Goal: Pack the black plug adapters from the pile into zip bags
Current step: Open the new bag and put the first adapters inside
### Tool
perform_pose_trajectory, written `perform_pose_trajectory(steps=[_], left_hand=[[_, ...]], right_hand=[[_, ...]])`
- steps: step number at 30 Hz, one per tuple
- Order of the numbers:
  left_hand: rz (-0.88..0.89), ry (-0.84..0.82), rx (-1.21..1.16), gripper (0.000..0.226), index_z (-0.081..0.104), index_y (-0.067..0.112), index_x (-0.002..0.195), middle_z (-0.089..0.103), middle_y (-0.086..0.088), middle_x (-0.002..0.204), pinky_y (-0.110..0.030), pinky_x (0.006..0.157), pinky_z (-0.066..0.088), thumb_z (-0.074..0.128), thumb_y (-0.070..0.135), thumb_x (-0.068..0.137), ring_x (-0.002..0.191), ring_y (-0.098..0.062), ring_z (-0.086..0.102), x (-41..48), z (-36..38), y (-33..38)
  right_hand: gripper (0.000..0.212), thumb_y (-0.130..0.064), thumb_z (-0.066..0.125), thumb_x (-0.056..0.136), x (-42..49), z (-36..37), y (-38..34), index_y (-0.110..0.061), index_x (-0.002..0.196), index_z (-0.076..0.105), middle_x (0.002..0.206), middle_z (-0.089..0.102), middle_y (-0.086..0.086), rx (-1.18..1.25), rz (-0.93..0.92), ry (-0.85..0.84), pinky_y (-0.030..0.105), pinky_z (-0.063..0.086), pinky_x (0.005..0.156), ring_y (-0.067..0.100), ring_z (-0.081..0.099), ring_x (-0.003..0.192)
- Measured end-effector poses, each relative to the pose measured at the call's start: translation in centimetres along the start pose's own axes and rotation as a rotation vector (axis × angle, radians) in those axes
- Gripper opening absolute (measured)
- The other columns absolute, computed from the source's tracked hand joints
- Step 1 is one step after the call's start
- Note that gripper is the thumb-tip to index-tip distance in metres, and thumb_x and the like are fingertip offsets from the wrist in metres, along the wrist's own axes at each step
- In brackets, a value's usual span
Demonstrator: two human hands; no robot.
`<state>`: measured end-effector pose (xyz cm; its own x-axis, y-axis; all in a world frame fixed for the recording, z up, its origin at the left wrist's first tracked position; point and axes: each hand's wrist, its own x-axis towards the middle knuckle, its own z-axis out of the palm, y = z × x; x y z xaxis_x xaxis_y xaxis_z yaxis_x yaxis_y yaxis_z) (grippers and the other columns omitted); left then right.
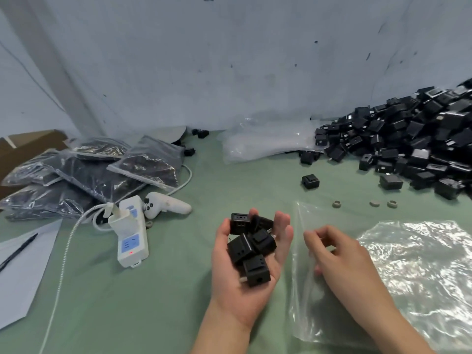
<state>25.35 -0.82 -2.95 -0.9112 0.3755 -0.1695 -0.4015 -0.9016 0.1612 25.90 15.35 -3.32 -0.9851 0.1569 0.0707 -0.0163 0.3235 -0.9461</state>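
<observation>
Black plug adapters [251, 247] are lying heaped in the cupped left hand [245, 274], its grip curling round them. Just to their right, the right hand [339, 259] is pinching the left edge of a clear zip bag [314, 318] on the green table [153, 302]. The pile [408, 141] is sitting far right.

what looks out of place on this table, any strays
One black plug adapter sits alone on the green cloth, apart from the pile. Three small grey rings lie loose in front of the pile, and a white handheld controller rests by the power strip, unrelated to packing.
</observation>
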Motion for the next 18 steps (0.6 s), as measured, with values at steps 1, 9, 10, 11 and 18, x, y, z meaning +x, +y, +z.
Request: perform_pose_trajectory(steps=[1,9,10,11,18], left_hand=[[-0.007,0.001,0.003,0.039,0.065,0.009,0.112,0.057,-0.026,0.132,-0.056,0.101,0.047,0.061,0.042,0.091,0.127,-0.042,0.054,0.2,0.1,-0.1],[0.025,0.059,0.095,0.038,0.069,0.007,0.104,0.06,-0.029,0.123,-0.055,0.101,0.049,0.067,0.041,0.086,0.118,-0.043,0.06,0.7,1.5,0.2],[0.041,0.068,0.12,0.038,0.069,0.008,0.104,0.061,-0.029,0.121,-0.055,0.1,0.049,0.068,0.04,0.086,0.116,-0.043,0.062,0.7,1.7,0.4],[0.063,0.08,0.146,0.037,0.069,0.008,0.104,0.062,-0.028,0.119,-0.054,0.101,0.049,0.069,0.04,0.085,0.115,-0.042,0.063,0.7,1.9,0.5],[0.15,0.092,0.527,0.028,0.07,0.024,0.094,0.061,-0.011,0.094,-0.033,0.057,0.042,0.065,0.048,0.08,0.075,-0.027,0.058,1.0,2.3,-2.0]], right_hand=[[0.029,-0.045,0.059,0.093,0.1,0.1,-0.2,-0.024,0.074,0.064,0.059,0.064,-0.001,0.002,-0.003,-0.015,0.033,0.047,0.058,0.016,0.06,0.047],[0.032,-0.044,0.062,0.093,1.1,0.8,-1.0,-0.023,0.069,0.063,0.058,0.065,-0.003,-0.008,-0.033,-0.049,0.018,0.044,0.044,0.008,0.059,0.04],[0.031,-0.042,0.062,0.093,1.1,0.8,-1.1,-0.023,0.069,0.063,0.059,0.066,-0.004,0.002,-0.043,-0.041,0.017,0.044,0.043,0.009,0.059,0.041],[0.03,-0.04,0.062,0.093,1.1,0.9,-1.2,-0.023,0.069,0.064,0.062,0.066,-0.005,0.03,-0.048,-0.032,0.019,0.045,0.042,0.011,0.06,0.042],[0.021,-0.039,0.064,0.092,0.9,1.8,-3.0,-0.025,0.077,0.07,0.06,0.064,0.002,0.215,-0.06,-0.073,0.028,0.046,0.04,0.019,0.058,0.043]])
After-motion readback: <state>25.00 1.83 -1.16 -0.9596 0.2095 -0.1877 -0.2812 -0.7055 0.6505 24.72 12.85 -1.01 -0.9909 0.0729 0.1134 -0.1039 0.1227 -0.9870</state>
